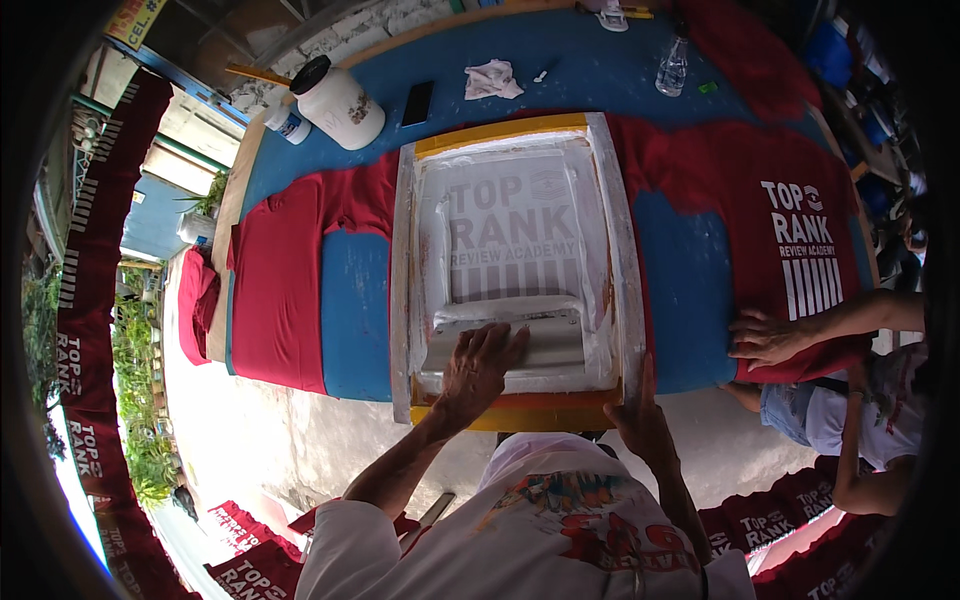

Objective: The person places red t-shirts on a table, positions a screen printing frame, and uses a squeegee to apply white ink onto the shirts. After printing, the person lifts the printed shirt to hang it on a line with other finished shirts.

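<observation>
A screen printing frame (pixel 630 270) with whitish sides and yellow ends lies over a red shirt in the middle of the table. Grey lettering and stripes show through its mesh (pixel 470 185). Near the end closest to me, a wide metal squeegee (pixel 555 345) rests on the mesh, white ink along its far side. My left hand (pixel 480 372) is closed over the squeegee's left part. At the near right corner, my right hand (pixel 640 420) grips the frame, its fingers along the outer side; part of this grip is hidden.
Red shirts lie left (pixel 280 290) and right, the right one (pixel 720 180) printed in white. A co-worker's hand (pixel 765 338) touches it. On the blue table (pixel 360 260) stand a white tub (pixel 340 108), a phone (pixel 417 104), a crumpled cloth (pixel 492 80) and a clear bottle (pixel 672 68).
</observation>
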Tool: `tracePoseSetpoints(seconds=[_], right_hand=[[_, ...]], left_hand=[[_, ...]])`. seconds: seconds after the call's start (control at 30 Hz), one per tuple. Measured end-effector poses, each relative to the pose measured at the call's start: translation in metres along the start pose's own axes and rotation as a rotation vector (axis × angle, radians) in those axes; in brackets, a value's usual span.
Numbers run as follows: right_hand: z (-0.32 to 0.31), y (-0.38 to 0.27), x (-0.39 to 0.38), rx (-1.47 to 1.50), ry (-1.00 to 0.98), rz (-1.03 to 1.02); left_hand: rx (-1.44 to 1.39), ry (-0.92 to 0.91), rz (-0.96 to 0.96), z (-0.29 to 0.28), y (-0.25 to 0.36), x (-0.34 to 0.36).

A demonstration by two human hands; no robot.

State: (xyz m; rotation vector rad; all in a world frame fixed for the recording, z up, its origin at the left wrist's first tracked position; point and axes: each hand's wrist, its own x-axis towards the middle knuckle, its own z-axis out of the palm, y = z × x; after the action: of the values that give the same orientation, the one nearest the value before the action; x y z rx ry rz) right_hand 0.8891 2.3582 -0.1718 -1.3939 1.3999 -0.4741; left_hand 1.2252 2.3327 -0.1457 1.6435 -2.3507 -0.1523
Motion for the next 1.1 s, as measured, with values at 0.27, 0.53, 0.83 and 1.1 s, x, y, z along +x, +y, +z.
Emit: tracePoseSetpoints(seconds=[0.27, 0.53, 0.83, 1.1], right_hand=[[0.0, -0.007, 0.005, -0.071, -0.007, 0.119], [0.001, -0.006, 0.003, -0.075, 0.006, 0.149], [0.0, -0.006, 0.002, -0.084, -0.036, 0.19], [-0.002, -0.009, -0.002, 0.027, -0.056, 0.121]], left_hand=[[0.132, 0.093, 0.123, 0.011, -0.129, 0.205], [-0.065, -0.125, 0.003, -0.062, -0.161, 0.251], [-0.043, -0.208, -0.083, -0.03, -0.203, 0.259], [-0.03, -0.153, -0.115, -0.018, -0.061, 0.08]])
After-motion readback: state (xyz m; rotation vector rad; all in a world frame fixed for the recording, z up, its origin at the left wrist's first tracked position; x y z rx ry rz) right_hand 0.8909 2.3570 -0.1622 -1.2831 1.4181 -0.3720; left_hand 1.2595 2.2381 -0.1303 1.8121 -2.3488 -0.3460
